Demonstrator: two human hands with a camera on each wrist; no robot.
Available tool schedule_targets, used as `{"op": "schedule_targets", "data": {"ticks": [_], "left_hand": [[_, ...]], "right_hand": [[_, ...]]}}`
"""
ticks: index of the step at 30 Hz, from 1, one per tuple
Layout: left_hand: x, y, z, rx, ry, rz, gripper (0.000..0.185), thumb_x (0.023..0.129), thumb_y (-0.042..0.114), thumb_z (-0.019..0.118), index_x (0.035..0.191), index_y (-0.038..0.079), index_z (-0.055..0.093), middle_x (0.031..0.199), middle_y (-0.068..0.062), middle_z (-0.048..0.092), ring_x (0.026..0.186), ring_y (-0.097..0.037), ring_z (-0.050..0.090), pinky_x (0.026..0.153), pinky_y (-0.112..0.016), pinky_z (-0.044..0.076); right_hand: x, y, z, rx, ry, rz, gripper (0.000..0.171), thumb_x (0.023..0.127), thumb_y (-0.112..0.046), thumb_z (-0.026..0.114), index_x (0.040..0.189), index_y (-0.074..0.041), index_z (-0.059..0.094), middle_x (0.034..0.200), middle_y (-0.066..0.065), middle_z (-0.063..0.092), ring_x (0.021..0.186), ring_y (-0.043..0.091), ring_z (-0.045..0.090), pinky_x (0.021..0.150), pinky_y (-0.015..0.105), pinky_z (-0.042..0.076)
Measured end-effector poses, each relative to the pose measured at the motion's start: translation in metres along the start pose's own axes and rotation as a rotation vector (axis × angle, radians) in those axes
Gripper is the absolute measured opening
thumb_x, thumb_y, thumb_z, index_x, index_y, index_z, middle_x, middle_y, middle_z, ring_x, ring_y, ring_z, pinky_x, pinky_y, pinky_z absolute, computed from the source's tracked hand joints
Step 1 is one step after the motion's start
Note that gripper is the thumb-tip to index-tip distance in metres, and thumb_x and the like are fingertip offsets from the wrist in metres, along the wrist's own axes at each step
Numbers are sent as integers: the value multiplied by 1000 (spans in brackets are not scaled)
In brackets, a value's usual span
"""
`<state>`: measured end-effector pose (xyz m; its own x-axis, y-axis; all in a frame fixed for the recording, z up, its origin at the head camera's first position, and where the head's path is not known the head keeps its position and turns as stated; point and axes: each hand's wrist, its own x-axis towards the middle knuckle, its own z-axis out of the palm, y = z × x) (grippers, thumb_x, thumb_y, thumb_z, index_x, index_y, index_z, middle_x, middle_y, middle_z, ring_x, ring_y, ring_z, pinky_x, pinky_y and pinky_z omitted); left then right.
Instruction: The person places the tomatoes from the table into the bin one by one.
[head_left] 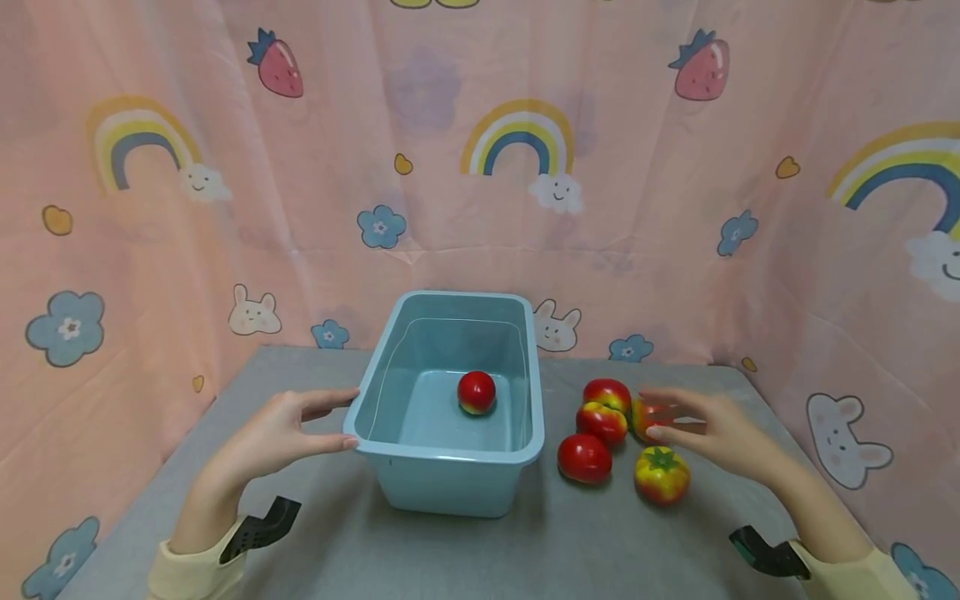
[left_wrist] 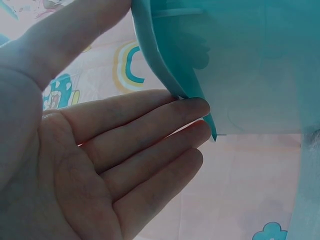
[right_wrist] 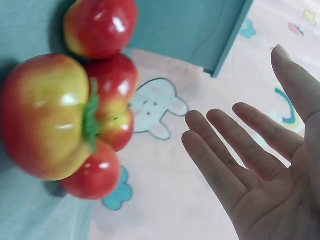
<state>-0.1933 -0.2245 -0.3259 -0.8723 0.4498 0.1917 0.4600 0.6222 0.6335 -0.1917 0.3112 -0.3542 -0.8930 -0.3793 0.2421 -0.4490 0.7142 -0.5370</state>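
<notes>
My left hand (head_left: pixel 288 425) touches the left rim of a light blue plastic bin (head_left: pixel 450 457) with its thumb and fingertips, the fingers nearly straight. In the left wrist view, the fingers (left_wrist: pixel 145 135) lie along the outside of the bin wall. Inside the bin rests a round red fruit (head_left: pixel 476 392). My right hand (head_left: pixel 716 429) hovers with spread fingers over a red-and-yellow fruit (head_left: pixel 643 421), partly hidden behind it. Nearer the wrist is a yellow-red tomato (head_left: pixel 662 476) with a green calyx; the palm (right_wrist: pixel 280 200) shows nothing held.
Between the bin and my right hand, a red fruit (head_left: pixel 585 459) lies in front of two red-and-yellow apples (head_left: pixel 602 423). All sit on a grey tabletop (head_left: pixel 315 533). A pink patterned curtain (head_left: pixel 322 208) hangs behind the table and along both sides.
</notes>
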Motion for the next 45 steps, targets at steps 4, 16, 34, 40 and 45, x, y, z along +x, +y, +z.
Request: {"op": "schedule_targets", "data": {"ticks": [4, 16, 34, 40, 45], "left_hand": [[0, 0, 0, 3, 0, -7, 65, 79, 46, 73, 132, 11, 57, 130, -5, 60, 120, -33, 56, 101, -46, 47], [0, 1, 0, -1, -6, -20, 66, 79, 47, 73, 132, 12, 57, 130, -4, 60, 120, -34, 56, 101, -47, 47], [-1, 2, -1, 16, -1, -15, 65, 79, 47, 73, 132, 12, 58, 129, -5, 61, 120, -34, 56, 100, -47, 48], [0, 1, -1, 14, -3, -17, 64, 79, 48, 72, 132, 14, 58, 129, -3, 61, 120, -33, 56, 100, -47, 48], [0, 1, -1, 15, -6, -21, 64, 79, 49, 72, 132, 15, 57, 129, -2, 61, 120, -33, 56, 100, -47, 48]], "right_hand": [[-8, 8, 2, 0, 2, 45, 47, 88, -33, 67, 129, -11, 57, 123, 11, 64, 101, 28, 65, 78, 32, 60], [-26, 33, 10, 22, -20, 173, 48, 89, -35, 65, 128, -7, 57, 125, 15, 61, 103, 30, 64, 80, 30, 59], [-37, 58, 30, 64, -109, 294, 53, 88, -39, 66, 130, -9, 55, 130, 18, 57, 108, 33, 60, 84, 49, 56], [-38, 61, 39, 54, -115, 329, 59, 84, -41, 70, 131, -9, 54, 130, 20, 56, 106, 34, 61, 83, 51, 56], [-39, 62, 44, 100, -124, 354, 65, 81, -40, 73, 134, -8, 51, 132, 21, 53, 105, 33, 61, 81, 42, 59]]}}
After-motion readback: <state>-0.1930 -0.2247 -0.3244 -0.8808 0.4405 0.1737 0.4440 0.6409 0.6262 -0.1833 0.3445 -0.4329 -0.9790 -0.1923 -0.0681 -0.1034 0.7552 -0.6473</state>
